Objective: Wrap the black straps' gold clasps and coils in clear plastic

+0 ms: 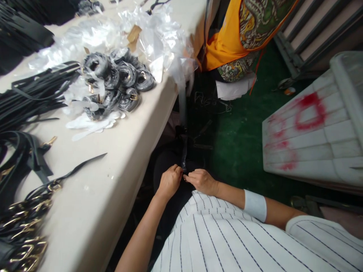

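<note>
Over my lap, my left hand (171, 182) and my right hand (202, 181) meet with fingertips pinched together. Between them is the end of a narrow dark strap (184, 153) with a glossy, plastic-like sheen, stretching away from me past my knees. Its far end is lost in shadow. On the table to my left sits a pile of coiled black straps (124, 75) in clear film, some showing gold buckles. Loose black straps (36, 88) lie beside the pile. Closer to me, more black straps with gold buckles (27, 223) are bunched at the table's left.
Crumpled clear plastic bags (159, 37) spread over the far part of the table (113, 196), whose edge runs close by my left arm. A large pale bin (314, 128) with red markings stands at right. Ahead is a person in orange and patterned clothing (227, 41).
</note>
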### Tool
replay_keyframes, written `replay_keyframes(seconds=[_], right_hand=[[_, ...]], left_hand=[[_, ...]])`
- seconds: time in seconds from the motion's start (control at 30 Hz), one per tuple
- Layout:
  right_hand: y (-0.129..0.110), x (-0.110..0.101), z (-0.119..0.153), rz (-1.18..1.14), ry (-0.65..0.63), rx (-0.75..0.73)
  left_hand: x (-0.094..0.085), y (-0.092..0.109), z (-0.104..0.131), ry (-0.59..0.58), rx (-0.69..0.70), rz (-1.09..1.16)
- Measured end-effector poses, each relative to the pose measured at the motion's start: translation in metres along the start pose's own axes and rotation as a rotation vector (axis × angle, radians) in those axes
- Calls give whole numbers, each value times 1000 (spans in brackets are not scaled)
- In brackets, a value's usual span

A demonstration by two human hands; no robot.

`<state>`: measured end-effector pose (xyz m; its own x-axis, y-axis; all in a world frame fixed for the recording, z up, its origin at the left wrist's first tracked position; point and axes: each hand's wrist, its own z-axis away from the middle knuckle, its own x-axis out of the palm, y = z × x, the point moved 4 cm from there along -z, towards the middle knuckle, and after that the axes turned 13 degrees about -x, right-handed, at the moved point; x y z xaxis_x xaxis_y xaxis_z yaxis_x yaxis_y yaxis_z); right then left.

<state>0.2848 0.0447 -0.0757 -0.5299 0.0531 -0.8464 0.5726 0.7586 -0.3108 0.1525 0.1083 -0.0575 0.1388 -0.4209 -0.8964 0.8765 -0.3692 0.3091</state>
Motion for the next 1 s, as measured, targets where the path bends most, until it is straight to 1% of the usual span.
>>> replay_keyframes(seconds=[0.1, 0.2, 0.4, 0.5, 0.67, 0.77, 0.83, 0.9, 1.0], right_hand=[[-1, 4, 5, -35, -24, -23], [-1, 9, 8, -61, -48, -50], [3, 14, 10, -72, -83, -21], [6, 12, 11, -70, -90, 66], [10, 6, 17, -49, -52, 306], [11, 4, 19, -54, -42, 366], [11, 3, 19, -69, -49, 347], [10, 3, 17, -92, -63, 294], [7, 5, 14, -142, -80, 197]], left_hand=[[-1, 2, 0, -49, 4, -20], [2, 3, -6, -89, -14, -56], [13, 8, -21, -100, -65, -100], [13, 10, -22, -67, -79, -79], [11, 11, -18, 16, -132, 10], [11, 10, -15, 41, -148, 65], [13, 10, -15, 52, -153, 97], [15, 11, -14, 60, -147, 127], [18, 12, -13, 48, -87, 177]])
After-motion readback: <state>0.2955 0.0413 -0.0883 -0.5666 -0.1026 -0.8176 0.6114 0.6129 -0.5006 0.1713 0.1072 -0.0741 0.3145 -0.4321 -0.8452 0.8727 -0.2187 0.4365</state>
